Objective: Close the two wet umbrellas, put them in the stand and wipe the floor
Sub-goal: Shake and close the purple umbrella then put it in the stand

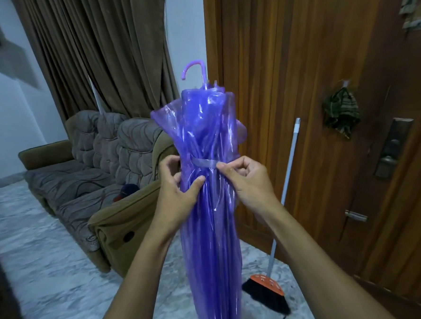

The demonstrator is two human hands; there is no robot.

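This is a home, the living room just inside the entrance. A padded sofa (87, 176) with swirl-patterned cushions fills the left middle of the frame, and long brown curtains (104, 50) hang behind it at upper centre. The right side is taken by a wooden door (321, 54) with a metal lock plate (393, 145). A broom (278, 241) leans against the door at lower right, standing on the marbled floor (38, 268).

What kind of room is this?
Probably a living room by a home's front door: a padded sofa, long brown curtains, and a wooden door with a broom leaning beside it.
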